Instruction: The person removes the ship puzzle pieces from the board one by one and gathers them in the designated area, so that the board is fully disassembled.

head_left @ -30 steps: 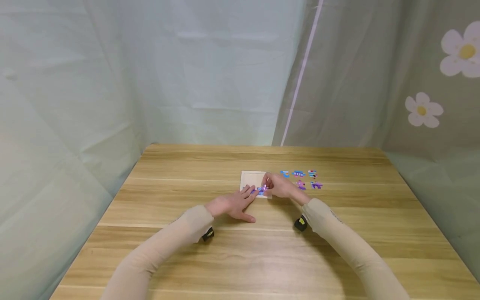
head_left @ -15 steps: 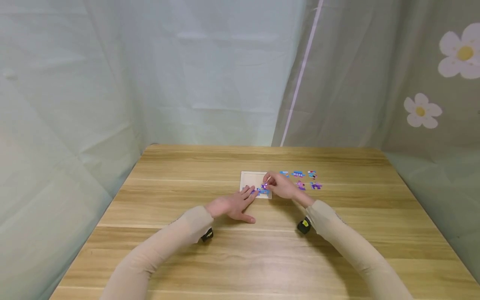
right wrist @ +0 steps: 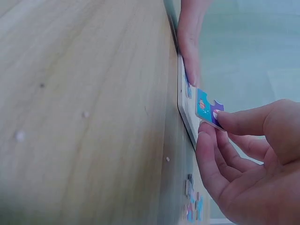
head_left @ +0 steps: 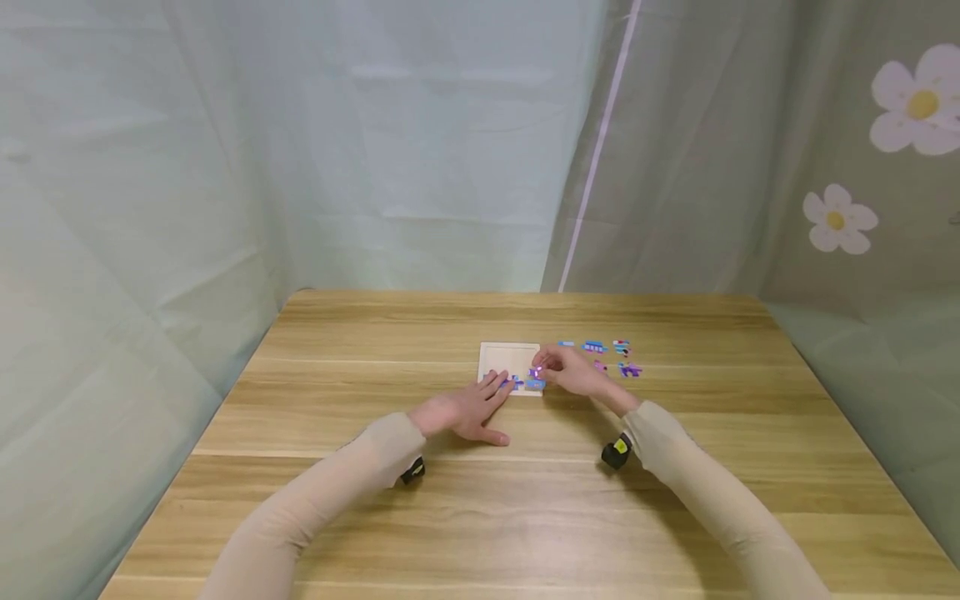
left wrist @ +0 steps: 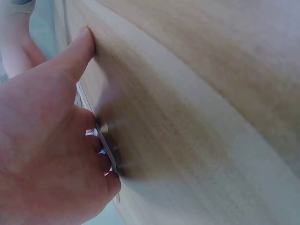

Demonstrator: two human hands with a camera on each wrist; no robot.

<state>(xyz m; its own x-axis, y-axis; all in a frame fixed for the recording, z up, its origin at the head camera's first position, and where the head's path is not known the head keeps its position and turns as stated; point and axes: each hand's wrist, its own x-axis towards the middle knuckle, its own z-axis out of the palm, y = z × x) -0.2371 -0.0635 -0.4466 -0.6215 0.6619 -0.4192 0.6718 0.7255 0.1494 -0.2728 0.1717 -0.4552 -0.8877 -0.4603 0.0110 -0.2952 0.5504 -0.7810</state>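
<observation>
My right hand (head_left: 573, 371) pinches a blue and purple jigsaw puzzle piece (right wrist: 206, 108) between thumb and fingers, tilted up over the right side of the puzzle tray. The pale, square puzzle tray (head_left: 510, 345) has a raised rim and a bare back part. With fingers spread, my left hand (head_left: 471, 410) lies flat across the tray's front left, thumb on the table. Beneath and beside its fingertips, blue and purple pieces (head_left: 516, 383) line the tray's front edge, partly hidden. In the left wrist view, the left fingers (left wrist: 111, 185) reach over the tray's edge.
Right of the tray lie several loose puzzle pieces, among them a blue one (head_left: 594, 347) and a purple one (head_left: 630, 369); my right hand partly covers others. The wooden table (head_left: 360, 333) meets hanging curtains (head_left: 420, 167) at its back edge.
The right hand has drawn slightly right and tilted the piece it pinches, so more of its printed face shows. The left hand keeps its place on the tray.
</observation>
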